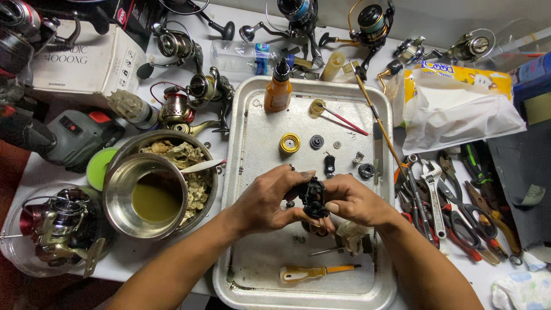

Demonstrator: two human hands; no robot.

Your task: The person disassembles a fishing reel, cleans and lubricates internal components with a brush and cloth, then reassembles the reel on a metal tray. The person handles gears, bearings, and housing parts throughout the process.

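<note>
- Both forearms reach up from the bottom edge, and the left hand [265, 202] and right hand [351, 201] meet over the middle of a metal tray [244, 132].
- Between them sits a small black reel body [314, 197], held just above the tray; the fingers of each hand are curled closed around it, thumbs on the near side.
- Just below the hands lie a crumpled rag [351, 234] and a yellow-handled screwdriver [313, 272] on the tray.
- Beyond the hands, small parts are spread out on the tray: a yellow spool ring [290, 143], a dark gear [317, 142] and a thin red-handled brush [341, 119].
- An orange oil bottle [278, 89] stands at the far end of the tray.
- Left of the tray, a steel bowl [143, 195] of yellowish liquid rests inside a larger bowl [189, 150] of dirty scraps.
- Right of the tray lies a heap of pliers and wrenches [442, 201], with a pack of tissues [453, 103] behind it.
- Fishing reels [183, 49] crowd the far edge of the table.
</note>
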